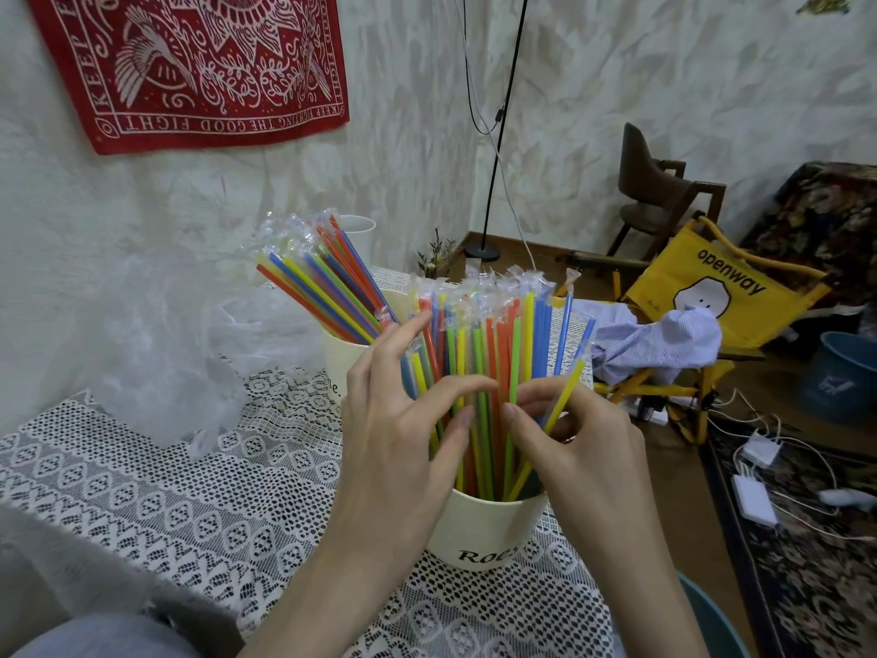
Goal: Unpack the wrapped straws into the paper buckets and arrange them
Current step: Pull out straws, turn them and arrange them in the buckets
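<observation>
- Cream paper bucket (pixel 479 529) sits near the table's front right; wrapped straws (pixel 493 372) stand in it, fanned and roughly upright.
- Left hand (pixel 394 420): fingers curled round the left side of the bundle, index reaching up along the straws, thumb toward the middle. Reads as a loose corralling hold, not a clamp.
- Right hand (pixel 579 434): thumb and fingers pinch a yellow straw (pixel 562 401) that leans out to the right of the bundle.
- Step in hand, my read: arranging. Tuck the leaning yellow one back in, then even out the fan.
- To do it well: keep the left hand as a fence so the bundle doesn't splay; guide the stray by its mid-length, since the thin wrappers look slippery and the tips will flex.
- Press down lightly only; the bucket is light paper and could tip.
- Second bucket (pixel 341 358) is just behind and left, its straws tilted left. Those tops come near the front bundle, so avoid sweeping left.
- Clear plastic bag (pixel 166 353) lies left on the lace tablecloth (pixel 142 491); open cloth in front-left is the free room.
- Table edge runs close to the bucket's right, floor below; don't slide it that way.
</observation>
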